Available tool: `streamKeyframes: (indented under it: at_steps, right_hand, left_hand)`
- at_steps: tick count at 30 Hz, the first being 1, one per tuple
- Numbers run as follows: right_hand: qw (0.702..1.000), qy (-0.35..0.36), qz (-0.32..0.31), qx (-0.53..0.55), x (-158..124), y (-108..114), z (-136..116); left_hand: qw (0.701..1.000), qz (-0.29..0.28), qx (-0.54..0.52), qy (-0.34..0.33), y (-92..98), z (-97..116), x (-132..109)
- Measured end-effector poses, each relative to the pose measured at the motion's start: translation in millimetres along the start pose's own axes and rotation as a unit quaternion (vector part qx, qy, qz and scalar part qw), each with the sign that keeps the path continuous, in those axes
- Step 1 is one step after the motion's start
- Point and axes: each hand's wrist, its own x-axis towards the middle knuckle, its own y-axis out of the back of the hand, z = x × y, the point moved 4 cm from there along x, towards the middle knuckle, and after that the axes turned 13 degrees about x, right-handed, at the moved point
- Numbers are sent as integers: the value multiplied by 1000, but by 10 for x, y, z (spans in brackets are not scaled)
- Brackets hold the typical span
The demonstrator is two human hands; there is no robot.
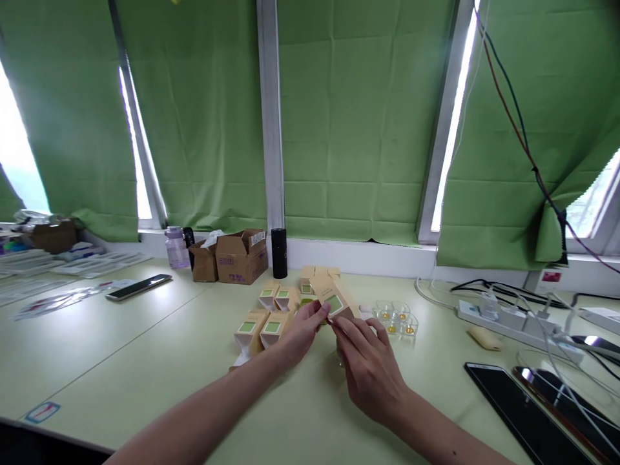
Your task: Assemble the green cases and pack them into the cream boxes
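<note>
Pale surface (165, 371), green blinds (363, 123) behind: one tan carton (336, 296), tilted between boxes (274, 327) and clear cups (398, 316), near end pinched by fingers of left hand (301, 334) and right hand (365, 365), where I judge uneven squeezing could crease it or a slip upset the cups.

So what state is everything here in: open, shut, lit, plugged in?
Tan box: tilted, left hand gripping, right hand touching
Other tan boxes: open or shut, unclear
Clear cups: amber contents
Cardboard box: open
Purple bottle: upright
Black cylinder: upright
Left phone: unlit
Front-right phone: unlit
Power strip: plugs inserted
Green blinds: lowered
</note>
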Motion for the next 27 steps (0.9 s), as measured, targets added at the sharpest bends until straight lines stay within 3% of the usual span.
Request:
streamKeyframes:
  at_steps: [6,10,15,20,24,27]
  right_hand:
    - [994,14,86,65,2,202,69]
    - [986,-48,135,88,-26,249,262]
    - [970,-127,140,153,-78,208,454]
    - [974,-111,114,159,-95,201,453]
    - [983,-71,116,127,-98,216,416]
    - [987,-30,129,90,-96,236,388]
  left_hand:
    - [999,-13,-45,-18,-48,199,-43]
    - [999,7,-12,-31,-17,178,-40]
    - [988,41,113,-94,-1,179,-82]
    - [950,69,247,-180,-59,354,-204]
    - [889,82,313,-324,-127,512,-304]
    - [854,121,353,-362,-123,512,-336]
